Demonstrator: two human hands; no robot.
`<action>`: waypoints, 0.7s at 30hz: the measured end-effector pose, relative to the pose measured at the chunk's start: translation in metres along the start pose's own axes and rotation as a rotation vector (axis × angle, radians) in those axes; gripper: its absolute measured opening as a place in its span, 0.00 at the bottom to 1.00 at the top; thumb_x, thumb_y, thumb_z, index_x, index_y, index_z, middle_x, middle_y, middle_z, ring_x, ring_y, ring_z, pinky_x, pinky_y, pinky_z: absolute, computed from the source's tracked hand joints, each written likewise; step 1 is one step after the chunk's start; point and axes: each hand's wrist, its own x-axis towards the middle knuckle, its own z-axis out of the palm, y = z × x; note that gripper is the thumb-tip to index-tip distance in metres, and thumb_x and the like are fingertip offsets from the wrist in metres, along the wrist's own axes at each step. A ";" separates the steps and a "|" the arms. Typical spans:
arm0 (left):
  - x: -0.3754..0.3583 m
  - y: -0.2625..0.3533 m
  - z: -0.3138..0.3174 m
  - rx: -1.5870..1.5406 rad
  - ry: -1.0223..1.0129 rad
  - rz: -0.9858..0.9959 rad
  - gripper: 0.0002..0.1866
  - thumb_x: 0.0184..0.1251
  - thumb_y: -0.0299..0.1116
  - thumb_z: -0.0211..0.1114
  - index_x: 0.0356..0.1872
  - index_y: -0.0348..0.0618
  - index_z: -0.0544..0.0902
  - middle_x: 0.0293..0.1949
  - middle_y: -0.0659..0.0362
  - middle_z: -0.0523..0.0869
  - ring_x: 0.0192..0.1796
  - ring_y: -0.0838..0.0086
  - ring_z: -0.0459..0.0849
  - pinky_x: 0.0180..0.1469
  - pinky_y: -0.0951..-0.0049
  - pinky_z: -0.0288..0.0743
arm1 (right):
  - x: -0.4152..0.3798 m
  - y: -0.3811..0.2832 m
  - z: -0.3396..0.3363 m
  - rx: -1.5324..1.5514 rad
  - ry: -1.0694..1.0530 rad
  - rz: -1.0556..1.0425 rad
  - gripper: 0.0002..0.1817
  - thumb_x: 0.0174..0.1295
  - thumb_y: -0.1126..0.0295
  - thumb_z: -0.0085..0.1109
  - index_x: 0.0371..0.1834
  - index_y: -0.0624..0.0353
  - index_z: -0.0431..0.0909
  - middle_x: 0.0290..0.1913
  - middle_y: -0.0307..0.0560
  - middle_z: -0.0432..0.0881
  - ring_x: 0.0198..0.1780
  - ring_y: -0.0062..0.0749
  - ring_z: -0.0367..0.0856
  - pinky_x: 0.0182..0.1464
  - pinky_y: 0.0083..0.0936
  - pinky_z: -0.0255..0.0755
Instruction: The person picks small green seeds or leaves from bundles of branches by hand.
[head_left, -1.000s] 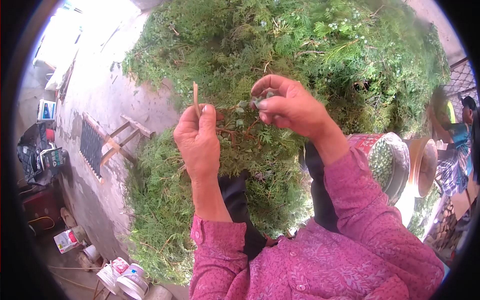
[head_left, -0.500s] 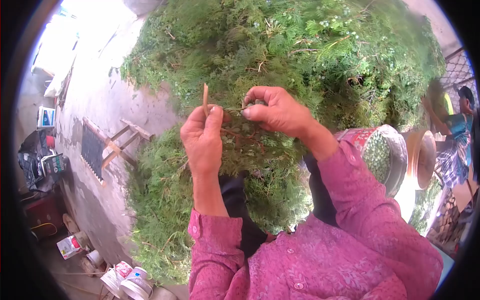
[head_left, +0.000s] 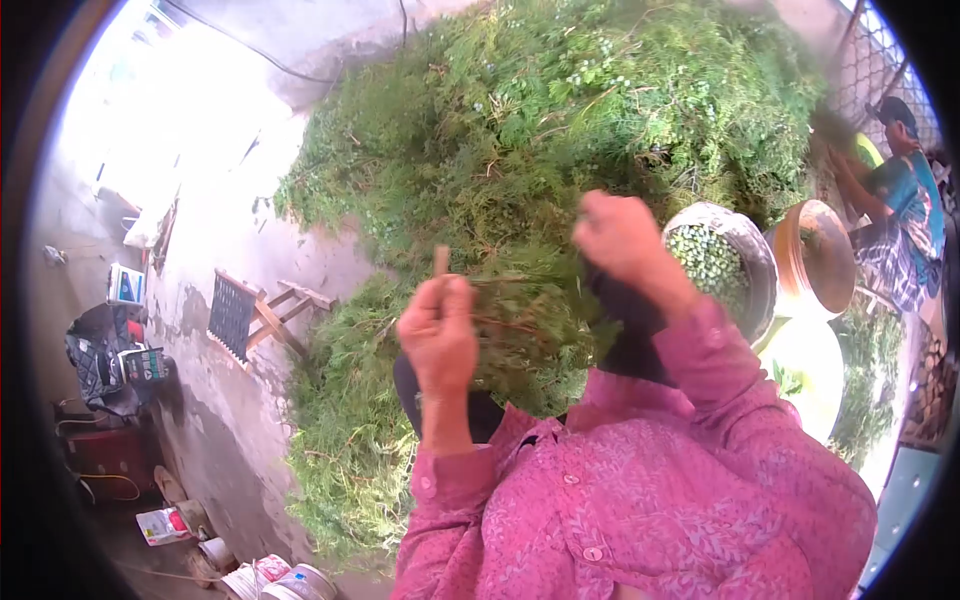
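Note:
My left hand is closed around the cut stem of an evergreen branch. The stem's end pokes up above my thumb, and leafy sprays, smeared by motion, spread to the right below it. My right hand is raised to the right with its fingers curled in. It is blurred, and whatever it may hold is hidden. Just right of it stands a bucket with many small green cones inside. A big heap of evergreen branches lies in front of both hands.
A brown-orange bucket and a bright pale basin stand at the right. Beyond them a person in a cap sits by the heap. On the left floor are a small wooden folding stool, a dark bag and white tubs.
My hands have moved apart, the right one going right and away from the branch. The left still grips the stem. The view has shifted, bringing more of the basin and the other person into sight.

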 end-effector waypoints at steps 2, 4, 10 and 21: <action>-0.006 0.015 -0.024 -0.066 0.174 -0.014 0.07 0.63 0.30 0.59 0.28 0.38 0.80 0.21 0.68 0.77 0.23 0.88 0.67 0.24 0.86 0.56 | -0.029 0.036 -0.035 0.212 0.156 0.136 0.08 0.53 0.69 0.52 0.32 0.61 0.76 0.22 0.55 0.78 0.24 0.40 0.79 0.29 0.32 0.74; -0.017 0.024 -0.041 -0.126 0.259 -0.011 0.07 0.63 0.30 0.59 0.29 0.38 0.80 0.22 0.66 0.78 0.23 0.87 0.69 0.25 0.85 0.58 | -0.064 0.057 -0.082 0.163 0.355 0.228 0.09 0.55 0.68 0.55 0.36 0.60 0.78 0.23 0.43 0.80 0.24 0.25 0.76 0.28 0.23 0.72; -0.055 0.031 -0.051 -0.328 0.369 -0.003 0.06 0.62 0.29 0.60 0.32 0.37 0.80 0.25 0.62 0.81 0.28 0.83 0.75 0.32 0.83 0.66 | -0.161 0.217 -0.054 -0.464 0.231 0.132 0.15 0.48 0.69 0.57 0.42 0.54 0.80 0.39 0.50 0.81 0.40 0.42 0.80 0.48 0.33 0.72; -0.085 0.069 -0.053 -0.341 0.031 0.150 0.08 0.62 0.31 0.61 0.35 0.35 0.80 0.27 0.61 0.82 0.31 0.80 0.78 0.37 0.81 0.69 | -0.094 0.062 -0.093 0.750 -0.106 0.195 0.14 0.58 0.64 0.54 0.39 0.65 0.78 0.36 0.45 0.81 0.37 0.26 0.79 0.42 0.22 0.72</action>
